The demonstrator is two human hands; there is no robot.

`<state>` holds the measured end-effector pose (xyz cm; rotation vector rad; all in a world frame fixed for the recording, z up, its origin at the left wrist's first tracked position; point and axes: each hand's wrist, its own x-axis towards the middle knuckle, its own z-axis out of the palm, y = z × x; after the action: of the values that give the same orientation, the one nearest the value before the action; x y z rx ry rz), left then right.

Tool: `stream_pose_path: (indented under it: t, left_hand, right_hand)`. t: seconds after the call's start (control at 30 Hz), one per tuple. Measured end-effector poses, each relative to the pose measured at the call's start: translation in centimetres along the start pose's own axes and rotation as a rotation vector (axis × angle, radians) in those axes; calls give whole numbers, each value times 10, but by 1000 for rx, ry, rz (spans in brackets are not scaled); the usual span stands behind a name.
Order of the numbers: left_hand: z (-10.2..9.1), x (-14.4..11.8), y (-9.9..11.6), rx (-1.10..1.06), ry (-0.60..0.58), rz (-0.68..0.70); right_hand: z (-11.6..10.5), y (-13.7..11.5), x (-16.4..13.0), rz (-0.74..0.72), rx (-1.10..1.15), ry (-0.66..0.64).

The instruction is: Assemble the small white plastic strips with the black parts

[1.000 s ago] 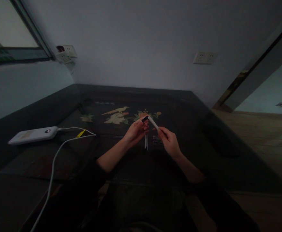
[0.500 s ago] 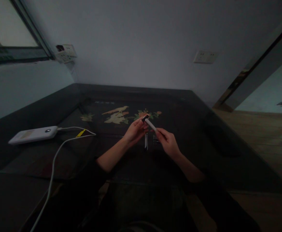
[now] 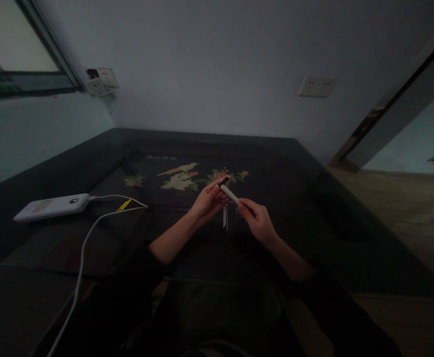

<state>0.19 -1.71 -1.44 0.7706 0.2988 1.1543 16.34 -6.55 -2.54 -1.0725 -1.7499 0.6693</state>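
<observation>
Fingers (image 3: 247, 204) of the right hand (image 3: 258, 220) pinch a white stick (image 3: 232, 195), its far end close by a dark piece (image 3: 223, 181) the left hand (image 3: 207, 203) grips, above the black table (image 3: 295, 198).

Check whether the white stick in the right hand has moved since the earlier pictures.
Yes: the white stick in the right hand has shifted slightly left and down in view, judged against the flowers printed on the tabletop.

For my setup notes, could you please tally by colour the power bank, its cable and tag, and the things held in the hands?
White: 3 (power bank, cable, held rod)
Yellow: 1 (tag)
Dark: 1 (small held piece)
Total: 5
</observation>
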Motion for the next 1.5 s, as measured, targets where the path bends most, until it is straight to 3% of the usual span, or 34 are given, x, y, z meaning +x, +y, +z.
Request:
stream_pose_path:
  t: [0.9, 1.3, 1.5]
  left_hand:
    - [-7, 0, -1, 26, -20, -32]
    - [-7, 3, -3, 50, 12, -16]
    - [-7, 1, -1, 71, 44, -23]
  right_hand:
    - [1, 11, 3, 127, 140, 55]
    - [4, 5, -2, 64, 102, -51]
    - [1, 12, 4, 117, 115, 27]
